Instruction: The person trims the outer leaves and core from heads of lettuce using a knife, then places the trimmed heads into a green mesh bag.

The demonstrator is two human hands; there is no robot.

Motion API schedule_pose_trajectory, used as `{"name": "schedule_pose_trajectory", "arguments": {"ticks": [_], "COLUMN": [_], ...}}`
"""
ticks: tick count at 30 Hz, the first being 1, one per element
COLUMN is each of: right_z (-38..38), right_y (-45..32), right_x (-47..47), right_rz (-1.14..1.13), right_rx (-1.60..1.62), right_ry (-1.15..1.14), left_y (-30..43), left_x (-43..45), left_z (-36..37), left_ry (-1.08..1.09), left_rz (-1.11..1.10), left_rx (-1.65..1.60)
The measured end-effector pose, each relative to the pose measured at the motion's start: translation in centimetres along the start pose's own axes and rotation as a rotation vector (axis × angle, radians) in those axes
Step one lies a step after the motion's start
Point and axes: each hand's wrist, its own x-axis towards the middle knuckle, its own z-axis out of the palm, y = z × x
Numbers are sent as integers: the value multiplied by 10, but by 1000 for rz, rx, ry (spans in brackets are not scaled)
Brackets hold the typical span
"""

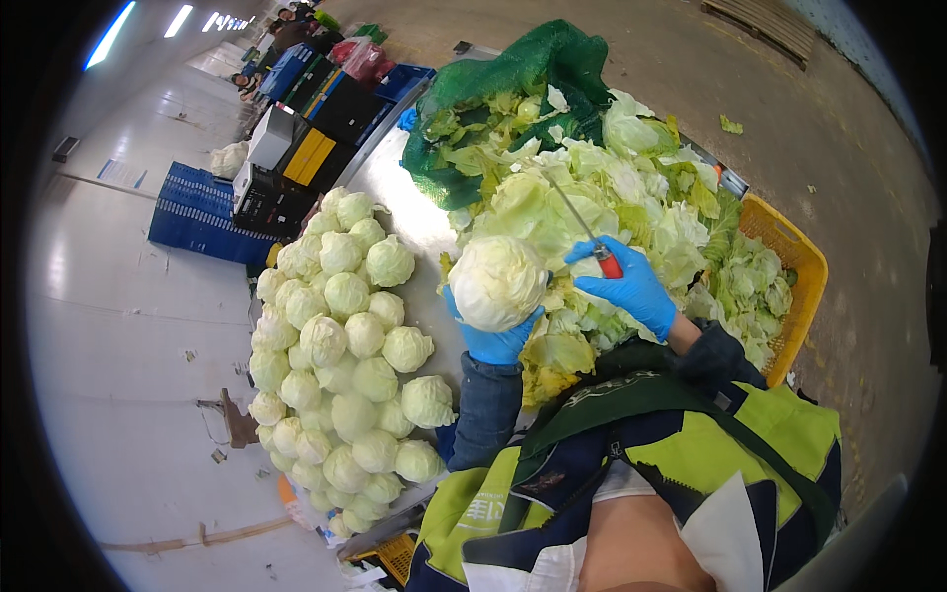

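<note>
My left hand [494, 337], in a blue glove, holds a pale trimmed cabbage head [497, 283] from below. My right hand [629, 285], gloved too, grips the red handle of a thin-bladed knife [608, 260], its blade pointing up and away over the leaves. Loose cabbage leaves [577, 185] lie heaped on the metal table [436, 296], beyond and beside both hands. To the left is a large pile of trimmed cabbages [346, 294]. A green mesh sack [510, 66] with leaves in its mouth lies at the far side of the heap.
A yellow plastic crate [806, 296] holding leaves stands at the right beside the table. Blue and black crates [344, 107] are stacked at the back left, near a white wall [133, 355]. People are in the far background. A wooden pallet [762, 29] lies on the floor.
</note>
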Motion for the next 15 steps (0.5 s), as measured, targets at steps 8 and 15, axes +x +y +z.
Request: {"name": "schedule_pose_trajectory", "arguments": {"ticks": [8, 15], "right_z": [6, 27], "right_y": [-10, -1], "right_x": [31, 17], "right_rz": [116, 552], "right_rx": [308, 296], "right_ry": [-305, -149], "left_y": [-2, 13], "left_x": [8, 16], "left_z": [5, -8], "left_ry": [-129, -44], "left_rz": [-241, 2], "left_rx": [-267, 173]}}
